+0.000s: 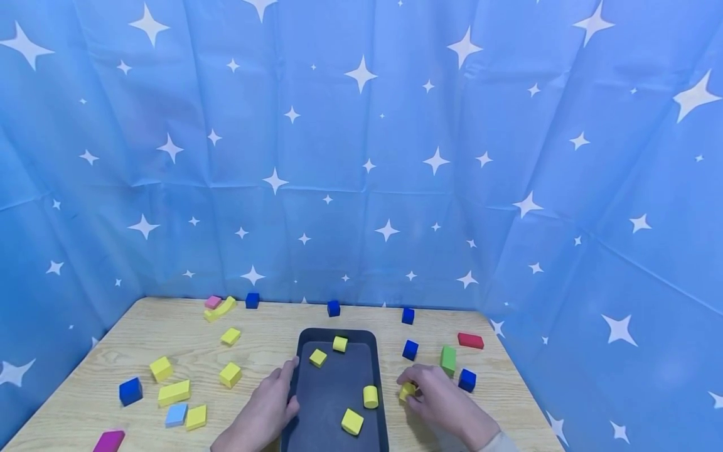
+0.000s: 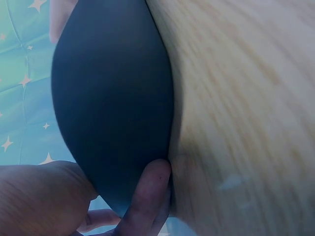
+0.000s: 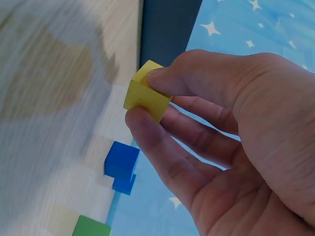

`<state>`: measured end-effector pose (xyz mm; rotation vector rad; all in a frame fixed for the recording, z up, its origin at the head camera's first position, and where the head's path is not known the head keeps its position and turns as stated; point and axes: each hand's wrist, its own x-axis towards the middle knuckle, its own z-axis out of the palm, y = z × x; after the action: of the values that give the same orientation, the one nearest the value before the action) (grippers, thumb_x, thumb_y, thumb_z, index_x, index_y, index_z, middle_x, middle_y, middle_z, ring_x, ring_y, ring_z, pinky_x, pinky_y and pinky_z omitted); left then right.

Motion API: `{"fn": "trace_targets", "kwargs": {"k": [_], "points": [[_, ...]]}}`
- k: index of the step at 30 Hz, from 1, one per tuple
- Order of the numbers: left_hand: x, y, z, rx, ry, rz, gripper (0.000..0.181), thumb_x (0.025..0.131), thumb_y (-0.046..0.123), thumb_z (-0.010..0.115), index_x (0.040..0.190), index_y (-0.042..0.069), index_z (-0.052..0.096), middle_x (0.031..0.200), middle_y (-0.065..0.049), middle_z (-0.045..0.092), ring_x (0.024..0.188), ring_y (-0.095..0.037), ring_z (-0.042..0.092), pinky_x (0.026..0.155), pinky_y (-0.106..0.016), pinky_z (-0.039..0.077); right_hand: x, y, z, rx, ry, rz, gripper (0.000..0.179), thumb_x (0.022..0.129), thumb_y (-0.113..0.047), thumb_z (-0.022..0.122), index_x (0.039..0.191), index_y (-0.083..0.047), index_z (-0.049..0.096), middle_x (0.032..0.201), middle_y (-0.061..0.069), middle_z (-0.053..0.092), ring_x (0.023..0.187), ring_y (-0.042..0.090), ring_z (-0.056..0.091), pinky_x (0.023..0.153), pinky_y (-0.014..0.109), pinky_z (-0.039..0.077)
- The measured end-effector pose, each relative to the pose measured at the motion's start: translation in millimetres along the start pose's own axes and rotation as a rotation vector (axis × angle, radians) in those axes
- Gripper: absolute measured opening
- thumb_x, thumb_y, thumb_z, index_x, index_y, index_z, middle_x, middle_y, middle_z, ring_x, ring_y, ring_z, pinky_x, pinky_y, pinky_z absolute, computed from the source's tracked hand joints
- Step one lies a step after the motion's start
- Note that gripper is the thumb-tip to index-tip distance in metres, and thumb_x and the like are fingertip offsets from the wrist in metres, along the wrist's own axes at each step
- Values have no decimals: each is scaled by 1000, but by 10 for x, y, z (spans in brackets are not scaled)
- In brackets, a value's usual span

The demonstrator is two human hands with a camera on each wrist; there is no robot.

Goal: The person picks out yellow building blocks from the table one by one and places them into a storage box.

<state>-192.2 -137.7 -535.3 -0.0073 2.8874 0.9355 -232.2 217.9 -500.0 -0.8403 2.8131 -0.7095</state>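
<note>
My right hand point(image 1: 437, 398) pinches a yellow cube point(image 3: 146, 96) between thumb and fingertips, just right of the dark tray point(image 1: 382, 402). In the head view the cube is partly hidden by the fingers and sits low over the table. My left hand point(image 1: 262, 405) holds the tray's left side, its fingertips at the rim. A finger point(image 2: 150, 191) presses the outer wall in the left wrist view. Inside the tray lie several yellow blocks, including a cube point(image 1: 353, 422), a cylinder point(image 1: 370, 397), a smaller cylinder point(image 1: 340, 344) and another block point(image 1: 318, 358).
Beyond my right hand are a green block point(image 1: 448, 360), a red block point(image 1: 471, 340) and blue cubes point(image 1: 467, 380). Yellow blocks point(image 1: 174, 393), a blue cube point(image 1: 130, 391), a light blue block point(image 1: 176, 415) and a magenta block point(image 1: 109, 441) lie at left. A starry curtain point(image 1: 361, 157) hangs behind the table.
</note>
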Motion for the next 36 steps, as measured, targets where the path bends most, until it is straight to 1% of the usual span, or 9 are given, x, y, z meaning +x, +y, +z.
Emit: {"fn": "trace_targets", "kwargs": {"k": [7, 12, 17, 23, 29, 36], "points": [[-1, 1, 1, -7, -1, 2, 71, 102, 9, 85, 166, 2, 56, 142, -27, 75, 115, -31, 81, 96, -56, 73, 59, -79, 5, -19, 47, -25, 25, 97, 3, 87, 122, -3, 86, 119, 12, 85, 95, 18, 82, 78, 25, 71], [-1, -4, -4, -8, -1, 12, 71, 102, 8, 85, 167, 1, 55, 142, -27, 75, 114, -30, 81, 95, -56, 73, 117, -118, -10, -27, 65, -39, 26, 97, 2, 88, 123, -1, 86, 118, 12, 85, 94, 18, 83, 78, 25, 72], [-4, -5, -9, 2, 5, 27, 71, 102, 9, 85, 167, 1, 55, 140, -27, 75, 112, -29, 80, 94, -55, 73, 170, -154, -28, -9, 81, -68, 26, 99, 2, 87, 124, 0, 85, 119, 13, 84, 93, 19, 84, 78, 23, 71], [2, -1, 5, 1, 1, 19, 71, 102, 10, 85, 167, 2, 56, 139, -26, 76, 114, -30, 81, 95, -56, 73, 236, -237, -48, -30, 117, -87, 25, 99, 1, 88, 123, -2, 86, 117, 10, 84, 92, 18, 83, 77, 21, 70], [-3, 4, 3, -8, -4, 17, 71, 102, 9, 85, 167, 1, 55, 141, -27, 75, 115, -30, 80, 96, -56, 73, 298, -332, -67, -50, 114, -105, 26, 99, 1, 87, 125, -3, 86, 118, 10, 83, 94, 19, 83, 79, 25, 71], [-1, -7, 2, 2, -3, 7, 71, 102, 9, 84, 167, 2, 55, 139, -26, 75, 111, -28, 80, 94, -56, 73, 449, -453, -92, -82, 95, -182, 23, 102, 2, 84, 124, -5, 85, 116, 9, 83, 96, 17, 83, 83, 31, 74]]}}
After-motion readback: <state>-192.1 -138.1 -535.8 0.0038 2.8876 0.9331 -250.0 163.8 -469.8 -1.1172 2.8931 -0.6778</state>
